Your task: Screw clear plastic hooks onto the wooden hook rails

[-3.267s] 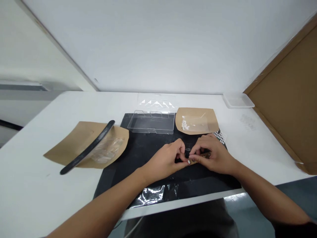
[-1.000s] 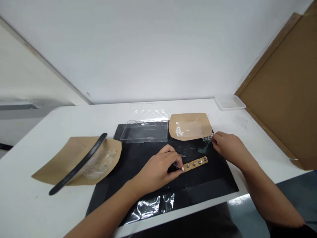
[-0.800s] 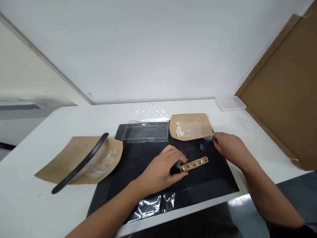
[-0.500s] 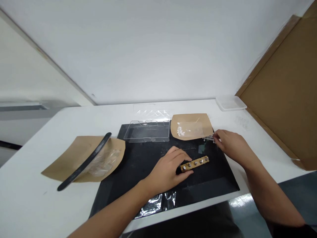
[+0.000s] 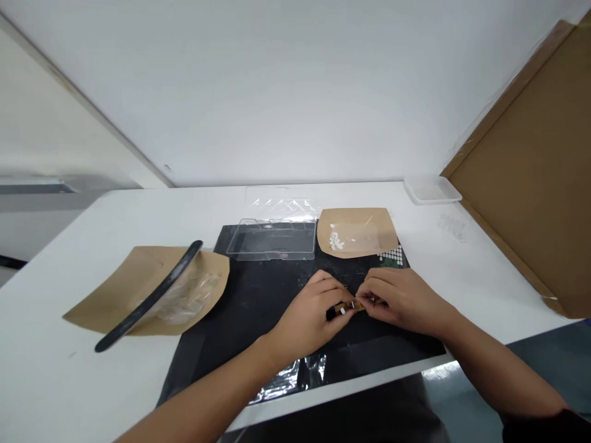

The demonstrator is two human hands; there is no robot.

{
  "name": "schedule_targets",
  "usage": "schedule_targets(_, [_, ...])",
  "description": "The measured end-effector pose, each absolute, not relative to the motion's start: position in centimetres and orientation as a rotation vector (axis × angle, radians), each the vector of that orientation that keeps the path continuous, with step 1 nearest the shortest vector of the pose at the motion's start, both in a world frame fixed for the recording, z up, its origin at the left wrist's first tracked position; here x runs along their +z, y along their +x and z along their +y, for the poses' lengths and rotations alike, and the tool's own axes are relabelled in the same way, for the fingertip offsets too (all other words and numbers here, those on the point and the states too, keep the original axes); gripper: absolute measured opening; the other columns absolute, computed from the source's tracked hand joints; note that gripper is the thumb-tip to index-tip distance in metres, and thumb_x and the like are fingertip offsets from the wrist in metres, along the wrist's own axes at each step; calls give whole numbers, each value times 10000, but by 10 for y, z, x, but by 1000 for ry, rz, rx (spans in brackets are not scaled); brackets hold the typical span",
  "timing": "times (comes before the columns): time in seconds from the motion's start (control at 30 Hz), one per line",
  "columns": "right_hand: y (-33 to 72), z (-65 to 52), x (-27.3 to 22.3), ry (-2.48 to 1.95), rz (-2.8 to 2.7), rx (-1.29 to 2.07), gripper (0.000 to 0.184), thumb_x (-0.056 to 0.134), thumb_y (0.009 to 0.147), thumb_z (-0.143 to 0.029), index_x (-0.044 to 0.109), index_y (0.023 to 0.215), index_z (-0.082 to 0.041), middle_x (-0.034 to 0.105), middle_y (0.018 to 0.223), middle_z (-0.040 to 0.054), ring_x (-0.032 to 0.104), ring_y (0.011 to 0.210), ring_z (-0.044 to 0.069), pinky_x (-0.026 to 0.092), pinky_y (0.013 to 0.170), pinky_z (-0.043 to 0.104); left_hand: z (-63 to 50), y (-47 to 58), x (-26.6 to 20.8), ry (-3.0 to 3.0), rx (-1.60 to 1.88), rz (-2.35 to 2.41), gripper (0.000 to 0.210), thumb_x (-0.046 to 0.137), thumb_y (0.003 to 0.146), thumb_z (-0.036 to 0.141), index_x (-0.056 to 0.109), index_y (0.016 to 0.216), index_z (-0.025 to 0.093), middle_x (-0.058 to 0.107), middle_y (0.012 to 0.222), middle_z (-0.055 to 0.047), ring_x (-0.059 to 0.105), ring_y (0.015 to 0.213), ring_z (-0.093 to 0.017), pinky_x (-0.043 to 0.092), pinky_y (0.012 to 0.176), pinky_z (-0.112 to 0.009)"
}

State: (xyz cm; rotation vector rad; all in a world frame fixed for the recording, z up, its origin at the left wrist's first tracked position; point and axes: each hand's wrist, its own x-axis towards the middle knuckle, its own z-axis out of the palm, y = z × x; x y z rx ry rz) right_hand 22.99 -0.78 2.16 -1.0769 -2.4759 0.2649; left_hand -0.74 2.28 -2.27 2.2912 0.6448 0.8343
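Thumb and fingers of my left hand (image 5: 318, 306) grip the near end of a narrow tan strip (image 5: 346, 307) with small metal posts, low over the black mat (image 5: 258, 301). A small white piece (image 5: 342, 311) sits at that end. My right hand (image 5: 399, 299) is closed in a pinch over the strip's middle, close to the left fingertips, and covers its far end. Whatever those fingers hold is too small to make out. Beyond the right hand lies a sheet of white dots (image 5: 394, 255), partly under a brown paper tray (image 5: 330, 215) with small white pieces in it.
A clear plastic case (image 5: 272, 253) stands at the mat's back edge. At left, a black curved file (image 5: 150, 298) lies across another brown paper tray (image 5: 106, 295) holding clear plastic pieces. A translucent container (image 5: 431, 198) and a cardboard panel (image 5: 521, 184) are at right.
My right hand has moved from the dotted sheet, left and nearer, to the strip, and now covers its far end. My left hand keeps its hold on the strip.
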Motion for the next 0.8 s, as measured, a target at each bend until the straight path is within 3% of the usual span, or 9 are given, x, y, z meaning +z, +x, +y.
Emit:
schedule_targets(0.4, [225,-11,21,-1003,-2581,-26,203,566,1078,-232,715,947,-188,685,830,9,563,674,160,352,633,327,17,-5,-24,2259,882,689,85,697,973,128,732,979,205,783,956,-37,631,944,-221,533,860,-376])
schedule_targets(0.8, [226,-11,23,-952,-2637,-111,217,543,1084,-194,696,932,-169,679,821,22,550,684,165,339,644,339,14,-4,-24,2250,847,753,64,710,967,151,725,933,203,781,965,-33,619,934,-214,523,875,-397])
